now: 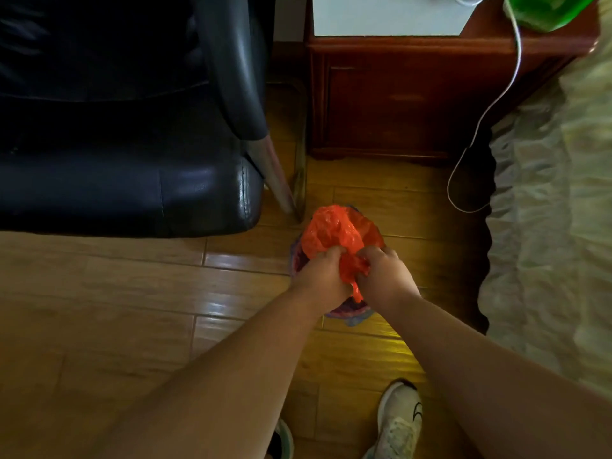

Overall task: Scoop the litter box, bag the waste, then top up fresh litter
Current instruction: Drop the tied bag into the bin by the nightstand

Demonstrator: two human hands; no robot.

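Head view, looking straight down at a wooden floor (132,293). Both arms reach forward to an orange plastic bag (337,233) that sits low over the floor, between a black leather chair (132,180) on the left and a bed (556,226) with a pale ruffled cover on the right. The left hand (323,276) has its fingers curled into the near side of the bag, gripping a bunch of the crumpled plastic. The right hand (385,274) is closed the same way just beside it, pinching another gathered fold, and a twisted tail of orange plastic hangs down between the two hands. Under the bag shows the edge of a purplish bin (351,314), mostly hidden by the hands and the plastic; what the bag holds cannot be seen. Beyond the bag stands a dark red wooden nightstand (397,101), with a white cable (496,101) looping down its right side toward the floor. A green object (546,11) sits at the top right corner. A white sneaker (399,422) is planted on the floor near the bottom edge.
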